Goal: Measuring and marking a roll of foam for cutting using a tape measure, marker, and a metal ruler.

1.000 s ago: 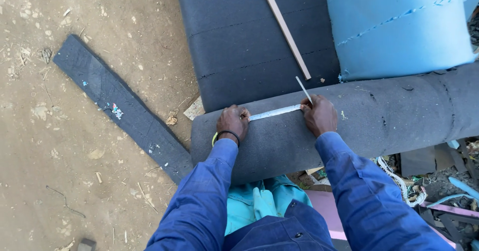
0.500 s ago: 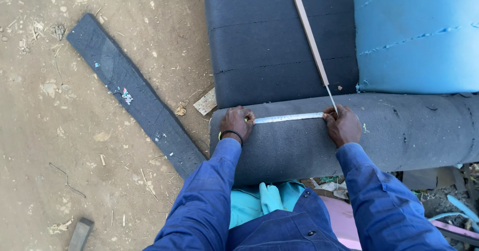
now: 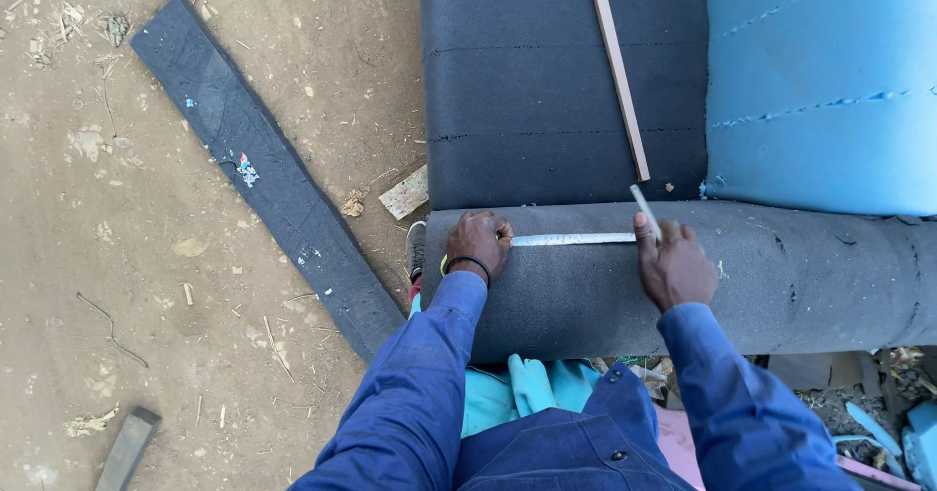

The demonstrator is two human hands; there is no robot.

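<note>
A rolled edge of dark grey foam [image 3: 781, 276] runs across in front of me. My left hand [image 3: 478, 244] pins one end of a metal tape measure [image 3: 571, 240] flat on the foam. My right hand [image 3: 673, 265] presses on the tape's other end and holds a thin white marker [image 3: 644, 211] between its fingers, tip pointing up and away. Both sleeves are blue.
A dark grey foam sheet [image 3: 527, 91] and a blue foam sheet [image 3: 820, 91] lie beyond the roll, with a long wooden stick [image 3: 617, 66] across the grey one. A grey foam strip [image 3: 264, 174] lies on the dirt ground at left. Scraps litter the lower right.
The view has shifted, so the foam roll now sits more to the right. Both hands stay on the tape, and the right hand has slid a little along the roll.
</note>
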